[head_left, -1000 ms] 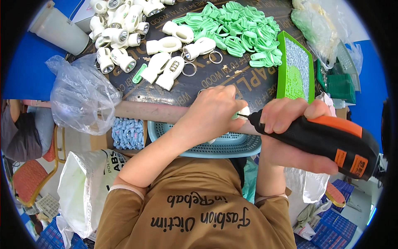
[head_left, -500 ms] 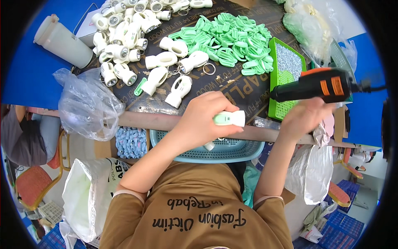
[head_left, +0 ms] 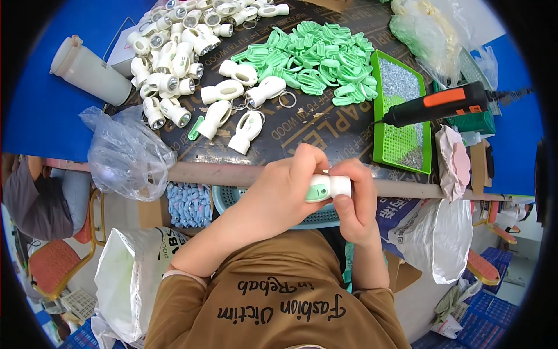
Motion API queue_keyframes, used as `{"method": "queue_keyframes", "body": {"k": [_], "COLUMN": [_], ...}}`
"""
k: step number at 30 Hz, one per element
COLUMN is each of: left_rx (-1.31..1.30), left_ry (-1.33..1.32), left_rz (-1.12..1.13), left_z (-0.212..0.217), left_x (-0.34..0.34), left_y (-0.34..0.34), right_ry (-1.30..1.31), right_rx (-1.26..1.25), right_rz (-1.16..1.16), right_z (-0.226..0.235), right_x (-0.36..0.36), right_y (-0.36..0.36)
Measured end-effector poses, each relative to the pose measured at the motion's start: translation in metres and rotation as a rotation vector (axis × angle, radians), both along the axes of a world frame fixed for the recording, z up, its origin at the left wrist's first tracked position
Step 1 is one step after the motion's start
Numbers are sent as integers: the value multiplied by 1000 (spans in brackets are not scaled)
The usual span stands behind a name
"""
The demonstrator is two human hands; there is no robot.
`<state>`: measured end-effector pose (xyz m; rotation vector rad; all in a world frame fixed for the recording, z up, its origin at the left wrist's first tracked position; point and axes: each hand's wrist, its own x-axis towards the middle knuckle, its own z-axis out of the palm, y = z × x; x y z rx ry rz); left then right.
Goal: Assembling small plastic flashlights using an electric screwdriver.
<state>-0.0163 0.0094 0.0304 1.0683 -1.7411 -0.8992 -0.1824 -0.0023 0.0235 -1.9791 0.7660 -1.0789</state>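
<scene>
Both hands meet at the near edge of the worktop (head_left: 325, 125), just above the pale rail that runs along it. The left hand (head_left: 288, 189) is wrapped around a small white keychain flashlight with a green side panel (head_left: 325, 187), its fingers clenched over the body. The right hand (head_left: 354, 203) grips the same flashlight at its right end, thumb and fingers pinched on it. The flashlight is held level, over a blue-green plastic basket (head_left: 273, 206) that sits below the worktop edge.

On the worktop, an orange-and-black electric screwdriver (head_left: 439, 104) lies near the right edge, untouched, its tip over a green tray of screws (head_left: 401, 113). A heap of green plastic clips (head_left: 317, 61) occupies the far middle. A pile of assembled white flashlights (head_left: 180, 49) fills the far left corner, with several loose ones (head_left: 244, 125) nearer the centre. A crumpled clear plastic bag (head_left: 125, 154) hangs over the near left edge. A white lidded jug (head_left: 90, 72) lies on the blue surface to the left.
</scene>
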Motion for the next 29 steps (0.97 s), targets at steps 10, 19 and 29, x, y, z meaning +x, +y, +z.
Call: {"method": "queue_keyframes", "body": {"k": [10, 19, 29], "left_rx": [-153, 1059, 1102], "left_ry": [-273, 911, 1391], "left_rz": [69, -635, -962], "left_z": [-5, -27, -50], "left_x": [-6, 8, -9], "left_y": [0, -3, 11], "right_ry": [-255, -189, -496], "right_rx": [53, 268, 527], "right_rz": [-149, 144, 491], "right_z": [-20, -9, -22], "right_x": [15, -4, 6], "right_y": [4, -13, -17]}}
